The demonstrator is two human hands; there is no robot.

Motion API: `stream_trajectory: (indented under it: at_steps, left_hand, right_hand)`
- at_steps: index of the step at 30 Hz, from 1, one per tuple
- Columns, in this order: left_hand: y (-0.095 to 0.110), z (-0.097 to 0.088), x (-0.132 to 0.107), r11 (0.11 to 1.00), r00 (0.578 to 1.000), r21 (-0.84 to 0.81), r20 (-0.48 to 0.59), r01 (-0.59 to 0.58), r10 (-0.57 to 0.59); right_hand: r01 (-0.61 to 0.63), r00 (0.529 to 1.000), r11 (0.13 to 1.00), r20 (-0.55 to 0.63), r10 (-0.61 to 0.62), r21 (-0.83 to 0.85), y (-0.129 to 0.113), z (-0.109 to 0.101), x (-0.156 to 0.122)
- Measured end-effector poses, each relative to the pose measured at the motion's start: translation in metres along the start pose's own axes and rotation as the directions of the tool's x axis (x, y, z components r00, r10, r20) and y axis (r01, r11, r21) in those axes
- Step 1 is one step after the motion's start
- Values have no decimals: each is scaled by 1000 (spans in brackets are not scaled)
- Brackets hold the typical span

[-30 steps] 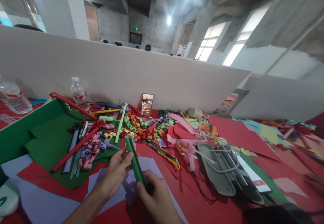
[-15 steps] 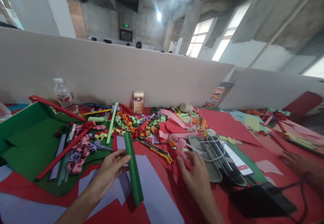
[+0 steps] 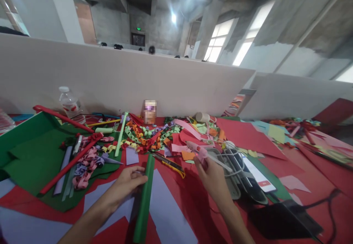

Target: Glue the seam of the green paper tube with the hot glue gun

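My left hand (image 3: 129,184) rests its curled fingers against the side of a rolled green paper tube (image 3: 145,199) that lies on lavender and red sheets near the table's front. My right hand (image 3: 213,177) is closed around the handle of a pink glue gun (image 3: 196,149), lifted just above the table with its nozzle pointing left and away from me. A white cord runs from the glue gun to the right over a grey pouch (image 3: 234,170).
A utility knife (image 3: 169,162) lies between my hands. Coloured paper chains (image 3: 146,133), paper flowers (image 3: 88,159), red and green paper rolls and green sheets (image 3: 30,152) crowd the left. A water bottle (image 3: 68,104) and a phone (image 3: 149,111) stand against the white partition. A black device (image 3: 284,220) sits front right.
My right hand let go of the green tube, reached right and picked up the pink glue gun. The tube now lies tilted the other way under my left hand.
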State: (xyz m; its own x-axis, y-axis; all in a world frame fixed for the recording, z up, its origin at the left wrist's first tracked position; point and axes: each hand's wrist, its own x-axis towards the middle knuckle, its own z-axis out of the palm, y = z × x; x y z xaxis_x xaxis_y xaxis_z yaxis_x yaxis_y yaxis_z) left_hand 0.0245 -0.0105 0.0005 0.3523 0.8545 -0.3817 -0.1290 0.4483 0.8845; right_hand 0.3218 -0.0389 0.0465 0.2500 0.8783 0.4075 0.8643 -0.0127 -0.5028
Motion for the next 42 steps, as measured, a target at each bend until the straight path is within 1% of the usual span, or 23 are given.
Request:
stream_trajectory:
  at_steps: [2,4,6,8,10,13,15,20,27,32,35,39,42]
  left_hand:
    - [4,4,2,998,1000,56,7,-8,7]
    - [8,9,4,992,1000,126,14,-18,16]
    - [10,14,6,980,999,195,13,-31,30]
    - [11,18,8,970,999,239,19,-32,28]
    - [10,19,11,965,1000,261,20,-16,11]
    - [9,19,14,962,1000,273,12,18,-22]
    - [11,18,14,958,999,287,23,22,-30]
    - [16,20,10,932,998,362,57,-27,7]
    - [14,20,9,921,1000,389,28,-18,8]
    - [13,19,11,927,999,376,37,-14,1]
    - [13,19,12,931,999,366,43,1,-18]
    - [12,18,13,944,999,330,45,4,-20]
    - [11,18,14,950,998,311,52,13,-31]
  right_hand:
    - [-47,999,997,26,46,64,-4,-6,-4]
    - [-69,997,989,50,63,132,-7,-9,-9]
    - [-75,994,975,95,56,210,-11,-9,-15]
    - [-90,984,955,170,42,283,-17,-9,-22]
    - [-120,965,933,259,30,339,-23,-9,-28]
    - [-182,920,900,391,14,396,-34,-7,-37]
    - [-205,898,896,439,13,393,-41,-2,-41]
    - [-181,902,936,431,36,302,-49,13,-42]
    - [-131,901,971,432,33,199,-52,22,-39]
    - [-73,911,976,412,-19,206,-50,28,-39]
    - [-70,909,987,416,3,145,-50,31,-38]
    - [-62,893,993,450,10,101,-50,30,-36]
    - [-50,896,996,444,12,75,-51,31,-36]
